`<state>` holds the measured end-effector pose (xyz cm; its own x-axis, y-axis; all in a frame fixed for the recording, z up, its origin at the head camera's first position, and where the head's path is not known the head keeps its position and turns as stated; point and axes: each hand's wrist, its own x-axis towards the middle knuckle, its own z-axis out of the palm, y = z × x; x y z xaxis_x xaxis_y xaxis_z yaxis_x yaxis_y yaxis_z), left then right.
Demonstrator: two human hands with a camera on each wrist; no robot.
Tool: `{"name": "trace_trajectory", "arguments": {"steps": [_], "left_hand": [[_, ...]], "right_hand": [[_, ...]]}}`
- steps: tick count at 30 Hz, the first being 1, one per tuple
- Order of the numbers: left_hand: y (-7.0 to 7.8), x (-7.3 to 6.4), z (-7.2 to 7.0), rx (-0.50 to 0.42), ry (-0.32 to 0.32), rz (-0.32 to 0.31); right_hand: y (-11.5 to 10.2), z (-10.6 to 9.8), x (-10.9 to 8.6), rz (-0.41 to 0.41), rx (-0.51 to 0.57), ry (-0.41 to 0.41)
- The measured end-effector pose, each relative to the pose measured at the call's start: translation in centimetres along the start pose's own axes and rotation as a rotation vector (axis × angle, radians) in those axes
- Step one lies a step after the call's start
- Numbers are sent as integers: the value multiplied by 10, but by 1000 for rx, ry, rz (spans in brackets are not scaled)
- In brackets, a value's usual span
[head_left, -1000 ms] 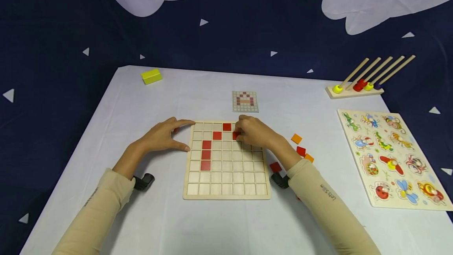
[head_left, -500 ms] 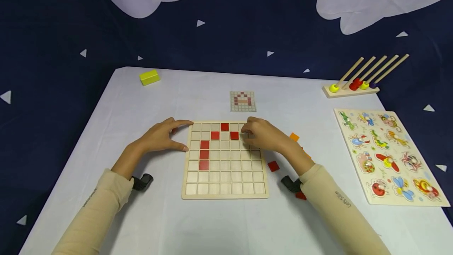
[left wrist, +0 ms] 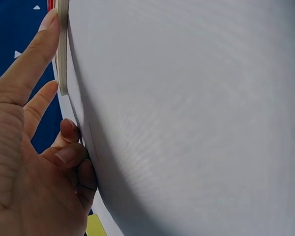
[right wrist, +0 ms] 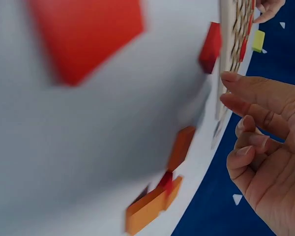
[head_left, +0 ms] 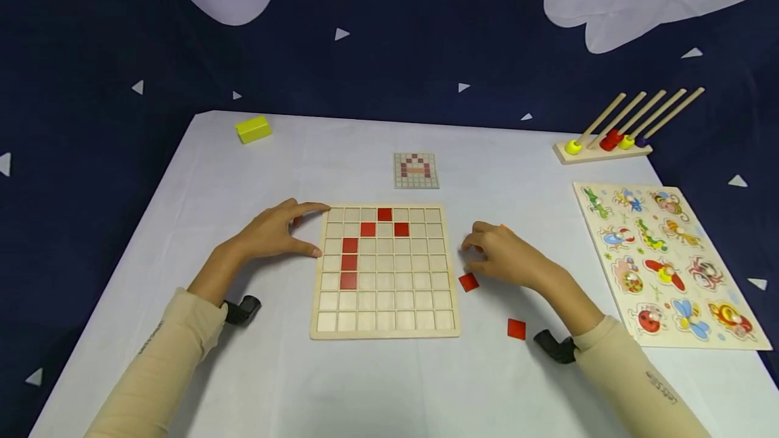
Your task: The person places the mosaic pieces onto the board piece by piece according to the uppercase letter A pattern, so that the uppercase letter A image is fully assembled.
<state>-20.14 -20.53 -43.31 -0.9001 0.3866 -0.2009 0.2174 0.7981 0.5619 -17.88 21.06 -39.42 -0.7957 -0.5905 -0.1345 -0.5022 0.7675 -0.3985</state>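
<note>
A wooden grid board point(head_left: 385, 323) lies flat on the table, with several red square tiles point(head_left: 349, 262) in its cells. My left hand point(head_left: 274, 230) touches the board's left side, its index fingertip at the far corner and its thumb against the edge. In the left wrist view its thumb and index finger reach out while the other fingers bend in. My right hand point(head_left: 511, 254) hovers to the right of the board, fingers loosely bent and nothing between them. Beside it lies a loose red tile point(head_left: 468, 282); orange tiles point(right wrist: 146, 211) appear below it in the right wrist view.
A small pattern card point(head_left: 416, 184) lies beyond the board. Another red tile point(head_left: 516, 329) is nearer the right wrist. To the right are an insect puzzle board point(head_left: 672, 269) and a peg abacus point(head_left: 602, 154). One yellow block point(head_left: 253, 129) sits at the back left.
My right hand has left the grid board and moved right and nearer, uncovering a red tile in the second row. The left hand has kept its place.
</note>
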Motion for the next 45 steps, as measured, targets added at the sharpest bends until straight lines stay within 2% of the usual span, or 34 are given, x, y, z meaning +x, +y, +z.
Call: {"name": "trace_trajectory", "arguments": {"steps": [7,15,21,35,40,45], "left_hand": [[-1,2,0,6,-5,-6],[-2,2,0,12,-5,-6],[-1,2,-1,7,-8,-13],[-1,2,0,-2,-3,-9],[-1,2,0,0,-7,-5],[-1,2,-1,-2,-4,3]], "right_hand": [[9,8,-22,-9,45,-6],[10,15,-34,-26,74,-12],[5,20,-35,-11,97,-20],[5,28,-34,-61,70,23],[5,27,-35,-84,51,32],[7,19,-34,-126,33,89]]}}
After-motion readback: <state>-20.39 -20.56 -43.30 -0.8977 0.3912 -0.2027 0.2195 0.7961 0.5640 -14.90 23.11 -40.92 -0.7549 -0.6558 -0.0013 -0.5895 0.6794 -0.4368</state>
